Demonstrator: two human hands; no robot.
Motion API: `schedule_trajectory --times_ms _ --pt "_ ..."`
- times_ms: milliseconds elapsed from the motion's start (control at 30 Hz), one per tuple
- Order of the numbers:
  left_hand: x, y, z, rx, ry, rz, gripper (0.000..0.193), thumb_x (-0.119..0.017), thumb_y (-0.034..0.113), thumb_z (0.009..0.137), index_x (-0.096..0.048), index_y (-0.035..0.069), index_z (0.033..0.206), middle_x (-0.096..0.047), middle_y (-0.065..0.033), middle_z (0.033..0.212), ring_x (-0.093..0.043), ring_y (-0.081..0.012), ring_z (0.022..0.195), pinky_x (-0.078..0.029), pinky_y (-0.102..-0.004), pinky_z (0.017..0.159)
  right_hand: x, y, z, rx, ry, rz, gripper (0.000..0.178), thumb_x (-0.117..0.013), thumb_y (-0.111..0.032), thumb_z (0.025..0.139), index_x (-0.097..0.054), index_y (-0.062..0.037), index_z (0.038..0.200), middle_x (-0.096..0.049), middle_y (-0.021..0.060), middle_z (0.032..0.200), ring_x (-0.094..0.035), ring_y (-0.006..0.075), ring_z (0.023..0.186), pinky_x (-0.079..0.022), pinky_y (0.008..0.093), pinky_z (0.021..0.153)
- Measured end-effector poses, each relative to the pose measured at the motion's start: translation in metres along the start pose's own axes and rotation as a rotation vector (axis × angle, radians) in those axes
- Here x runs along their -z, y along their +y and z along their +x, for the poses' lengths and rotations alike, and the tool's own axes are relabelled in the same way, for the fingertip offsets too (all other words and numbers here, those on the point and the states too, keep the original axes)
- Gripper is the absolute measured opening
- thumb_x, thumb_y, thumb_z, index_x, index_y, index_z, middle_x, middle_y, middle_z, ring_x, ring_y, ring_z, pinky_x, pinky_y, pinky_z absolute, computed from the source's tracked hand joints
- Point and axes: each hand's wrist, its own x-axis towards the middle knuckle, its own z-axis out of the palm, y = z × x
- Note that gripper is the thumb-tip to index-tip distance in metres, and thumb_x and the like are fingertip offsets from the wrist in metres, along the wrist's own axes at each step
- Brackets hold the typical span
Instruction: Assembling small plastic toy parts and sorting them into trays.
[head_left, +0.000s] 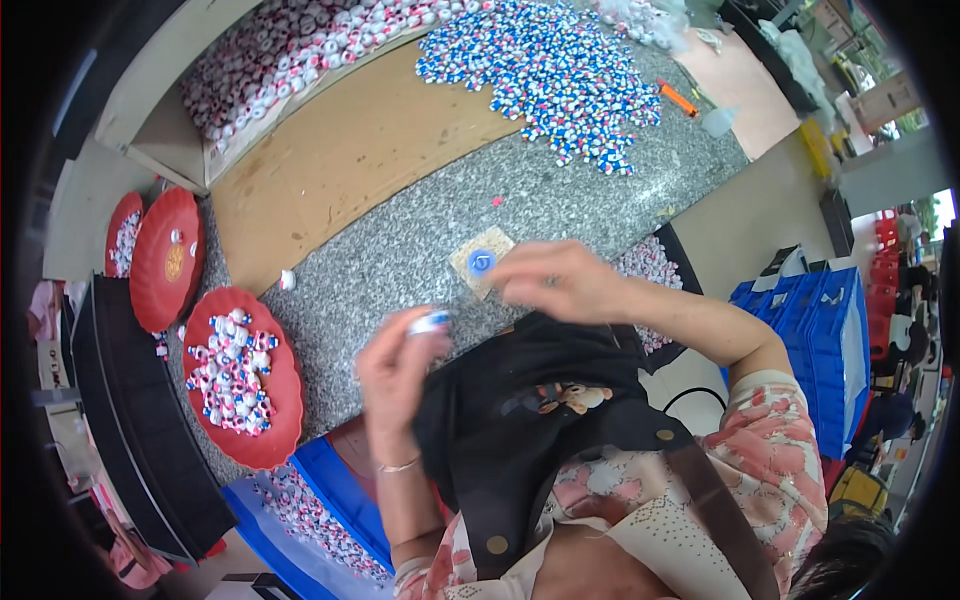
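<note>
My left hand (pixel 392 362) is closed round a small blue-and-white figurine piece (pixel 430 322), held above the grey speckled worktop (pixel 345 260) close to my apron. To its right, my right hand (pixel 555 280) hovers beside a round blue dish (pixel 482 262). Its fingers are bent together; whatever they may pinch is too small or hidden to name. Under the dish lies a square beige pad (pixel 497 239). A single white figurine head (pixel 288 280) sits apart on the worktop, well left of both hands.
A large heap of blue-and-white pieces (pixel 550 80) covers the far side by brown cardboard (pixel 340 150). White-and-pink heads (pixel 290 60) fill a bin at far left. A red basin (pixel 290 400) holds figurines; blue crates (pixel 810 330) stand right. An orange tool (pixel 678 99) lies far right.
</note>
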Motion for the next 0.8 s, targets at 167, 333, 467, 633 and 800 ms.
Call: schedule_trajectory --times_ms 167,333,467,633,800 --pt "0.124 0.019 -0.034 -0.317 0.596 0.586 0.031 -0.060 -0.003 0.086 -0.059 -0.003 0.117 -0.059 -0.0134 0.110 -0.057 -0.0226 0.103 -0.046 -0.0325 0.089 0.093 0.078 -0.016 -0.126 0.402 -0.713 0.012 -0.063 -0.006 0.084 -0.067 -0.0007 0.095 -0.066 0.0162 0.091 -0.065 0.0321 0.082 -0.051 0.0378 0.071" --pt "0.133 0.035 -0.024 -0.473 0.844 1.327 0.041 -0.069 0.010 0.079 -0.061 0.000 0.119 -0.058 -0.0211 0.119 -0.051 -0.0368 0.116 -0.039 -0.0447 0.100 0.124 0.106 -0.022 -0.168 0.192 -0.881 0.005 -0.062 -0.006 0.080 -0.062 -0.0014 0.082 -0.060 0.0162 0.082 -0.060 0.0371 0.076 -0.049 0.0440 0.067" --pt "0.089 0.029 0.015 -0.491 0.518 1.211 0.025 -0.053 -0.009 0.075 -0.059 -0.002 0.098 -0.059 -0.0199 0.095 -0.060 -0.0363 0.088 -0.051 -0.0434 0.076 0.128 0.110 -0.027 -0.242 0.009 -0.983 0.014 -0.063 -0.002 0.078 -0.060 -0.0011 0.091 -0.058 0.0184 0.084 -0.059 0.0390 0.078 -0.046 0.0449 0.067" --pt "0.072 0.015 0.063 -0.386 0.447 1.693 0.015 -0.057 0.004 0.076 -0.061 0.002 0.091 -0.060 -0.0123 0.092 -0.060 -0.0270 0.086 -0.051 -0.0336 0.072 0.121 0.101 -0.023 -0.255 -0.033 -1.033 0.019 -0.058 0.002 0.080 -0.057 -0.0021 0.099 -0.057 0.0198 0.086 -0.059 0.0403 0.078 -0.045 0.0464 0.066" --pt "0.093 -0.008 0.086 -0.291 0.332 1.854 0.010 -0.059 0.006 0.076 -0.062 0.005 0.086 -0.061 -0.0098 0.086 -0.064 -0.0254 0.079 -0.052 -0.0346 0.062 0.104 0.080 -0.018 -0.170 -0.002 -0.920 0.020 -0.055 0.004 0.081 -0.062 -0.0022 0.098 -0.059 0.0171 0.087 -0.060 0.0376 0.080 -0.047 0.0433 0.068"
